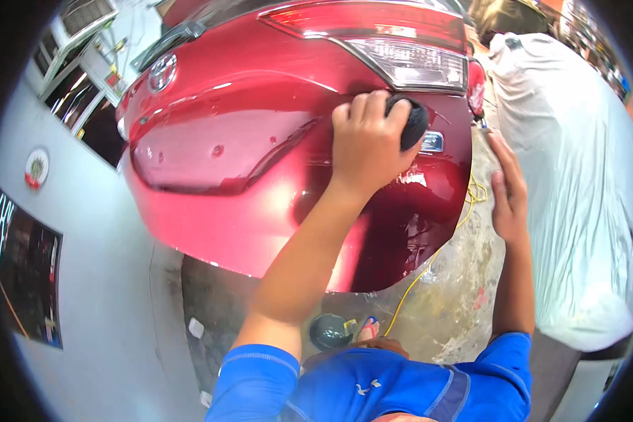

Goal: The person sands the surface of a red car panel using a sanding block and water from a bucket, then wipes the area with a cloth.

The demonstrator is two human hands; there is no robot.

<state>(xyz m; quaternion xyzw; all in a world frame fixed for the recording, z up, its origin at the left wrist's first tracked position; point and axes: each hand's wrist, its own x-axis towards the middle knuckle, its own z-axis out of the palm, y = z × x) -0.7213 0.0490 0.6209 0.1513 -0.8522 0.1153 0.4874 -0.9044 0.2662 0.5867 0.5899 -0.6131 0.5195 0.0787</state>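
A wet red car's rear (218,211) fills the middle of the view. My left hand (366,137) is closed around a rounded black sponge (413,123), which is against the red panel just below the tail light (411,60). Partly behind that hand is a small chrome badge (434,141). On the right, beyond the car's edge, my right hand (508,186) is held up with its fingers stretched and nothing in it. From this angle I cannot tell whether it touches the car.
A vehicle under a pale cover (570,197) stands close on the right. A yellow cord (404,299) runs across the wet floor (464,281). By my sandalled foot (368,328) sits a dark round bucket (329,333). A light wall (98,246) lines the left.
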